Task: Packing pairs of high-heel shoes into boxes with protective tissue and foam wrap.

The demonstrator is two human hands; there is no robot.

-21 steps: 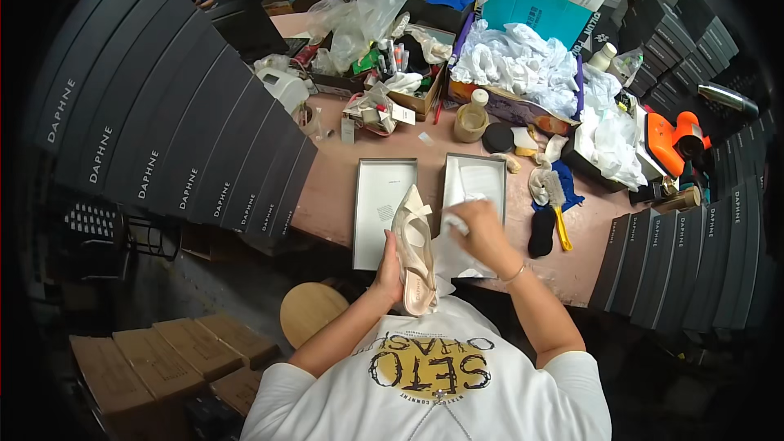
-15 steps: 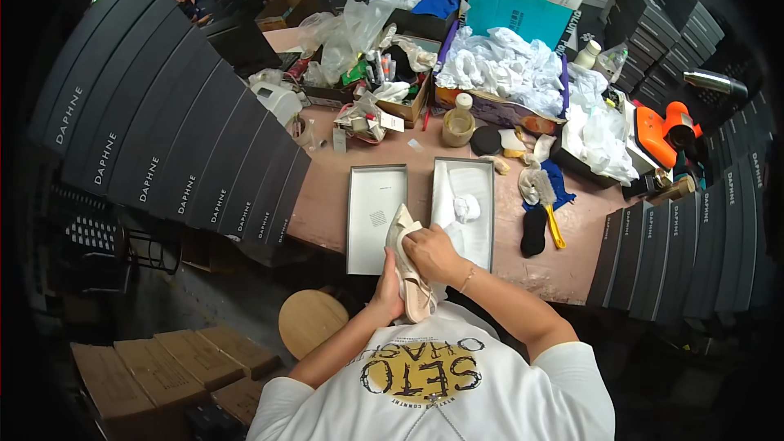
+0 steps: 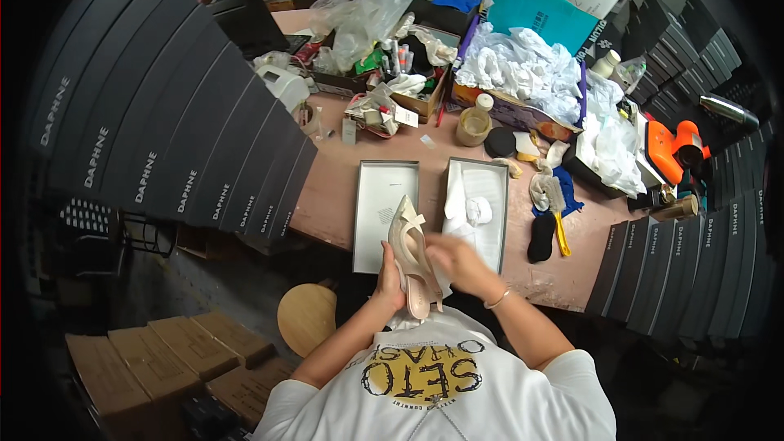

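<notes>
My left hand (image 3: 390, 284) is closed around the side of a beige pointed shoe (image 3: 403, 238) with a bow near its toe and a strap at the heel end. The shoe is held up in front of my chest, toe pointing away from me. Just to its right is my right hand (image 3: 464, 268), its fingers smeared by motion. Beyond the shoe, on the table, lie a shallow grey-edged box lid (image 3: 380, 188) and an open shoebox (image 3: 504, 196). White tissue paper (image 3: 490, 237) lines the box, with a crumpled white wad (image 3: 478, 211) on it.
Dark shoeboxes are stacked at left (image 3: 163, 106) and right (image 3: 665, 278). A yellow-handled brush (image 3: 562, 229), a black pad (image 3: 541, 237) and a glue jar (image 3: 474, 126) sit on the pink table (image 3: 327, 196). A purple box (image 3: 523, 117) holds white paper. A round stool (image 3: 307, 318) stands below.
My right hand has come off the shoe's upper and moved right, uncovering the bow and opening. The left hand still holds the shoe. The whole view has shifted slightly.
</notes>
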